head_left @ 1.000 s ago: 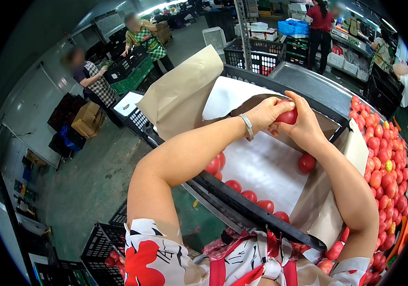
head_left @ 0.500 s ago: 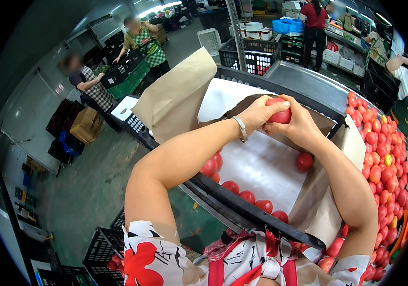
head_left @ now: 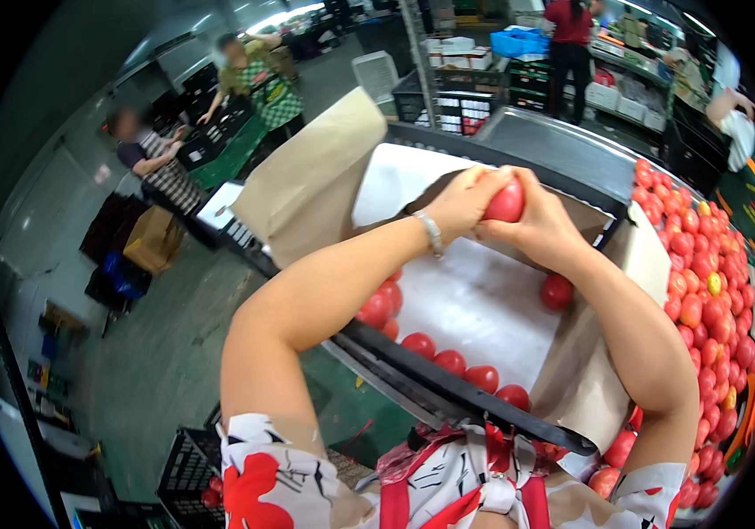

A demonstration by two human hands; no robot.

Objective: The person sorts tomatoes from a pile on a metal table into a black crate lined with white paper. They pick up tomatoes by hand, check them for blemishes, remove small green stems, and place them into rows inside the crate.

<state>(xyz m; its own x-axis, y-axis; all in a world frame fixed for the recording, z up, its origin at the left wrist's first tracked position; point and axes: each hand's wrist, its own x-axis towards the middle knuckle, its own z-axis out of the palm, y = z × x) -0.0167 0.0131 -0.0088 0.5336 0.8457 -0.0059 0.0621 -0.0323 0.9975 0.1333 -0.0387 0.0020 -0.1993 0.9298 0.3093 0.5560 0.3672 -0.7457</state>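
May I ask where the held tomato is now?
In the head view, right of centre, the tomato is held between the left hand and right hand, above the lined crate.

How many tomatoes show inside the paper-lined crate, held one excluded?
About 9: four tomatoes along the near edge of the crate, one tomato on the right, roughly four bunched at left beside the left forearm. Some may be hidden.

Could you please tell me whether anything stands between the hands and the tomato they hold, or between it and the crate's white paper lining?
Nothing visible does: the left hand and right hand hold the red tomato directly, and apart from their fingers the way to the white paper lining looks open.
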